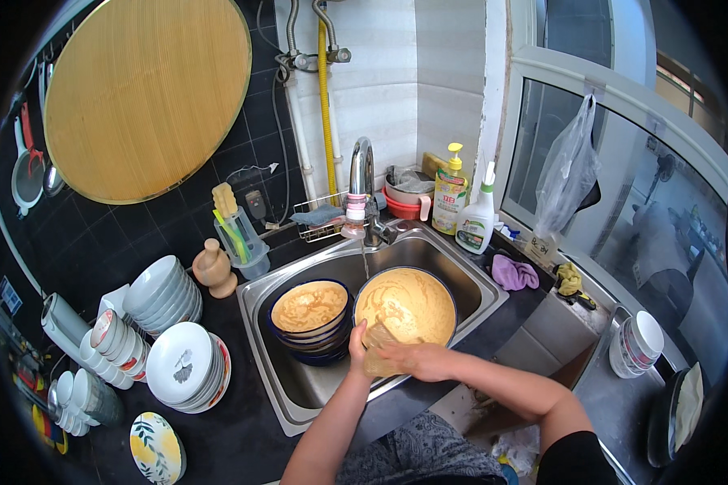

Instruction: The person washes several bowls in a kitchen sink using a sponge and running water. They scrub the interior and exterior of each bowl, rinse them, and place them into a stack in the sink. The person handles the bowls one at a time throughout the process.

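A large bowl with a dark rim (406, 297), coated inside with an orange-yellow film, is tilted in the right part of the steel sink (297, 391). My left hand (359, 351) is at its near edge, fingers partly hidden. My right hand (421, 362) presses on a tan mesh cloth (383, 348) at the bowl's near side. Left of it stands a stack of dark-blue bowls (315, 348), the top one smeared with the same film. A thin stream of water falls from the chrome faucet (361, 157) behind the large bowl.
Stacked white plates (181, 367) and bowls (158, 288) stand on the black counter at left, near a wooden mortar (215, 270). A dish soap bottle (449, 200) and a spray bottle (476, 221) stand behind the sink's right side, with a purple cloth (512, 273) nearby.
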{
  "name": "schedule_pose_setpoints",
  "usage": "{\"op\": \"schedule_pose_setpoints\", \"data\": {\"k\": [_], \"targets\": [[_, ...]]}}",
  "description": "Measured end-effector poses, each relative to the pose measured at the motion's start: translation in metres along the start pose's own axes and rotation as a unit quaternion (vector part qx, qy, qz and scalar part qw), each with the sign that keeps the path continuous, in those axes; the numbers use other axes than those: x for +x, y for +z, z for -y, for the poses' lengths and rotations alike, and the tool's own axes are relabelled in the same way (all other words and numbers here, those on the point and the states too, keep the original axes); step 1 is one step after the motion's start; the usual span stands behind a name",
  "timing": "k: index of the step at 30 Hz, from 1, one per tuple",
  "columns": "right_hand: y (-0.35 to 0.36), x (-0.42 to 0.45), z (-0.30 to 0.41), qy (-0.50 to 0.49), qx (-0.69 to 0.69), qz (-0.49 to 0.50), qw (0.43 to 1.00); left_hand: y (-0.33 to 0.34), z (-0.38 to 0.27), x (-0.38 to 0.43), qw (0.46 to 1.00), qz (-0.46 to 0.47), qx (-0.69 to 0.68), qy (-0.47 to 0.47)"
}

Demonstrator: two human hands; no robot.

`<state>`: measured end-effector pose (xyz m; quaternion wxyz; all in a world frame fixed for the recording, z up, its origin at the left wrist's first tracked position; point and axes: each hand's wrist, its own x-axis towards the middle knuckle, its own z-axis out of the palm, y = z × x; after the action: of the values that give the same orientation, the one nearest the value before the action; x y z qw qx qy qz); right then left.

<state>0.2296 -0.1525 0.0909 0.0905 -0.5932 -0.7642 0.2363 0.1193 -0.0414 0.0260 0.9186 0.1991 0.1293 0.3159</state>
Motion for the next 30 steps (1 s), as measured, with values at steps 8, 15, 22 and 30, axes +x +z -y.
{"op": "schedule_pose_setpoints", "data": {"k": [8, 15, 22, 30], "targets": [[-0.038, -0.019, -0.046, 0.137, -0.402, -0.123, 0.897, 0.012, 0.002, -0.003, 0.995, -0.027, 0.093, 0.010], [0.000, 0.036, -0.032, 0.027, -0.207, -0.122, 0.970, 0.008, 0.003, -0.003, 0.994, -0.063, 0.085, -0.008], [-0.026, -0.015, -0.059, 0.035, -0.368, -0.026, 0.929, 0.010, 0.002, -0.002, 0.994, -0.036, 0.108, -0.004], [-0.015, 0.040, -0.032, 0.007, -0.262, -0.175, 0.949, -0.004, 0.003, 0.003, 0.995, -0.063, 0.069, 0.029]]}}
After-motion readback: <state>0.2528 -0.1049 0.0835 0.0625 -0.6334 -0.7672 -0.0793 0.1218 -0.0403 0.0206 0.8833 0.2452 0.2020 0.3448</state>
